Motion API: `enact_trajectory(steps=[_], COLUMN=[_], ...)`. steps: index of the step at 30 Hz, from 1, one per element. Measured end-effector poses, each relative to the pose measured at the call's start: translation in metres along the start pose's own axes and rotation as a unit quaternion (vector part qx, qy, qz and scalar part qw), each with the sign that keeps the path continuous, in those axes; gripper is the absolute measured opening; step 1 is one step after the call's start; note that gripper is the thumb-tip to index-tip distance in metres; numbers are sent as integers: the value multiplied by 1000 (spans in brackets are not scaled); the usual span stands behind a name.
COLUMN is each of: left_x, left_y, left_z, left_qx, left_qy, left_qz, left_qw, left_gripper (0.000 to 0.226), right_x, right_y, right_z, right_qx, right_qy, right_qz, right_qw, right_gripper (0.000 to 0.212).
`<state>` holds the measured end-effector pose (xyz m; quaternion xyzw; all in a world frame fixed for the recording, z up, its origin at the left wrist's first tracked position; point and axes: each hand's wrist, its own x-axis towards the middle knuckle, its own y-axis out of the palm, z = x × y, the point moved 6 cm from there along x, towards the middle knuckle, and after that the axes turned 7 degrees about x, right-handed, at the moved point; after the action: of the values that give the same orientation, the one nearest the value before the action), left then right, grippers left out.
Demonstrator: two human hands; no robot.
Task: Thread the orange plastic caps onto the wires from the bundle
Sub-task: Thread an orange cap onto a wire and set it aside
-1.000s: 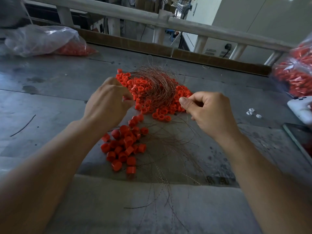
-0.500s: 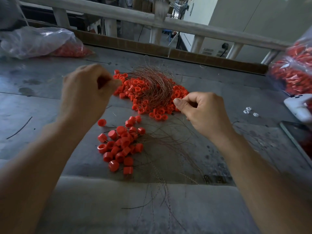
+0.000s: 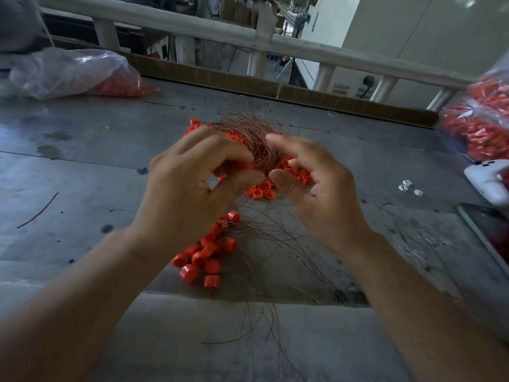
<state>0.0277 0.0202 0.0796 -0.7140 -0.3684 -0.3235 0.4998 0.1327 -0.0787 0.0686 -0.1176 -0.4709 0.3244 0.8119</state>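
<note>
Orange caps [image 3: 259, 192] lie heaped in the middle of the bench [image 3: 82, 172], under a tangled wire bundle [image 3: 248, 133]. A smaller heap [image 3: 205, 257] sits nearer, beside loose wires [image 3: 278, 238]. The left hand [image 3: 192, 188] hovers above, its grip curled thumb to fingers; whether it pinches a cap is unclear. The right hand [image 3: 316, 188], blurred, has its grip spread apart. A clear bag [image 3: 68, 73] far left holds orange caps. A second bag [image 3: 482, 114] at the right edge holds orange pieces.

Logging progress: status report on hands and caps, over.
Left hand curled, grip unclear; right hand open, blurred. Both at wire bundle atop orange caps. No obstruction seen.
</note>
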Motion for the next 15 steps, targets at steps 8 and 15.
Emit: enact_trajectory(steps=[8, 15], left_x=[-6, -5], left_y=[9, 14], left_z=[-13, 3], left_qx=[-40, -100], left_qy=[56, -68], left_qz=[39, 52], left_qw=[997, 991], left_gripper=[20, 31], right_x=[-3, 6], right_y=[9, -31], right_z=[-5, -3], right_qx=[81, 141], right_qy=[46, -4], right_qz=[48, -130], right_qw=[994, 981], right_gripper=[13, 21])
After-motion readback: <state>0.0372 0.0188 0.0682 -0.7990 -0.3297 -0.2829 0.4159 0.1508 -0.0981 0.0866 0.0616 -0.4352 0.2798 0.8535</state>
